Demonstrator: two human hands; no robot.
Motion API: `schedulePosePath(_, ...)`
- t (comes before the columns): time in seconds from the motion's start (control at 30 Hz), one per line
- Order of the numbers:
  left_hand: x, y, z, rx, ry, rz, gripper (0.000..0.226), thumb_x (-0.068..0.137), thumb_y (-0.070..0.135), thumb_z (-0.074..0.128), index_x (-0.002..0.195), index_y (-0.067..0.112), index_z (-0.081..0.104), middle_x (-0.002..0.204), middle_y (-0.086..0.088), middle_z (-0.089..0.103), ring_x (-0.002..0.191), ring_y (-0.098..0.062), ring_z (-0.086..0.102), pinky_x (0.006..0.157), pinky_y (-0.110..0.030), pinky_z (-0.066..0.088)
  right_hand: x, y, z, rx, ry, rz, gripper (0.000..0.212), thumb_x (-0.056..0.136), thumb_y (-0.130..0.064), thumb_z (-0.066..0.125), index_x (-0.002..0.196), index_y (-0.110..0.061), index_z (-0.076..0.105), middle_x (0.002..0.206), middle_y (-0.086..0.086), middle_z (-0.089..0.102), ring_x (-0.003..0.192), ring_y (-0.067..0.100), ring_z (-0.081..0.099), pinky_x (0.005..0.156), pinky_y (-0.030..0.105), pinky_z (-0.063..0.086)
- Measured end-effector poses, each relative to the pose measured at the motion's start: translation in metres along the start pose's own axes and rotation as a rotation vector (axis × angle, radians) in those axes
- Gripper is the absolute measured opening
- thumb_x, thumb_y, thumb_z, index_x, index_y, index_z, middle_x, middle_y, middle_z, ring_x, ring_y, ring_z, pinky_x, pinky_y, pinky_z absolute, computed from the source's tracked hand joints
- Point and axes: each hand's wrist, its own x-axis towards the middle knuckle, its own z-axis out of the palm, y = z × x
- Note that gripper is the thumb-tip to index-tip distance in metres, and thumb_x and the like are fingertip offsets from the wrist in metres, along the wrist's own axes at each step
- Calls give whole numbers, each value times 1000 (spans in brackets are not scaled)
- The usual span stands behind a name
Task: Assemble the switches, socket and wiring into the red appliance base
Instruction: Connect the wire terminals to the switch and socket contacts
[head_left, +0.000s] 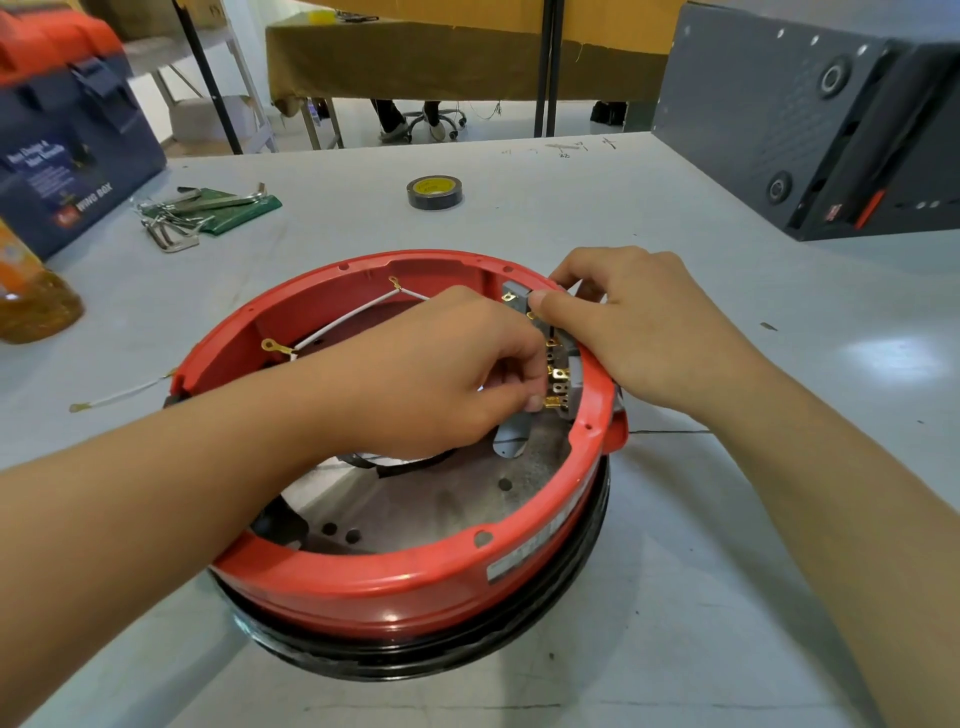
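Observation:
The round red appliance base (395, 577) lies open side up on the grey table, with a black ring under it. Grey switch bodies with brass terminals (563, 374) sit along the inside of its right wall. My left hand (441, 374) reaches inside the base and pinches a brass connector at the lowest terminal. My right hand (639, 332) grips the right rim from outside, its thumb pressing on a grey switch (517, 296). White wires with brass ring lugs (332, 332) cross the far inside of the base. One more white wire (119, 397) trails out to the left.
A roll of black tape (434, 192) lies beyond the base. Hex keys on a green pouch (202, 213) lie at the back left, next to a blue and orange toolbox (67, 140). An amber bottle (31, 301) stands at the left edge. A dark grey machine (810, 114) fills the back right.

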Motion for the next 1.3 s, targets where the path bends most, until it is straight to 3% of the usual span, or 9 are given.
schedulePosePath(0.33,1,4,2,29,15,8,22,85,12,63,72,27,54,68,16,53,64,0,49,64,-17,38,-1,-2,0,2,4,-1,24,91,-37,52,92,-18,66,84,5,63,73,14,56,63,20,42)
schedulePosePath(0.53,2,3,2,7,23,-4,23,85,11,65,71,27,55,67,17,54,64,0,51,64,-15,38,0,-1,0,2,7,-6,24,90,-37,52,92,-18,66,83,6,63,74,17,57,63,28,41)
schedulePosePath(0.7,2,1,-2,-64,34,-38,20,80,11,68,70,27,66,65,11,64,67,-7,59,63,-13,41,2,3,-4,49,-45,-15,21,89,-40,54,90,-22,67,77,3,66,66,6,55,56,13,39)
schedulePosePath(0.83,3,1,-8,-154,48,-110,12,78,11,69,73,22,74,69,9,70,67,-3,62,62,-9,41,3,4,-7,65,-70,-35,22,89,-40,55,92,-25,71,76,3,67,64,7,56,57,12,39)
schedulePosePath(0.97,6,0,-21,-148,209,-208,8,80,22,71,75,27,73,66,12,68,60,2,58,57,-9,40,3,6,-9,56,-65,-43,24,87,-41,56,96,-25,73,80,2,67,66,6,55,57,9,39)
schedulePosePath(1.17,-17,-18,-51,23,274,-340,14,81,35,65,95,36,69,99,16,64,88,6,57,79,-21,46,3,7,-17,88,-133,-35,25,88,-42,57,100,-26,72,75,-3,67,62,1,55,53,2,38)
schedulePosePath(1.3,-47,-37,-50,96,219,-514,38,85,35,64,123,33,59,132,10,55,119,-9,50,104,-32,39,5,5,-21,72,-246,-55,20,91,-41,54,100,-35,71,76,-7,67,63,4,57,53,8,39)
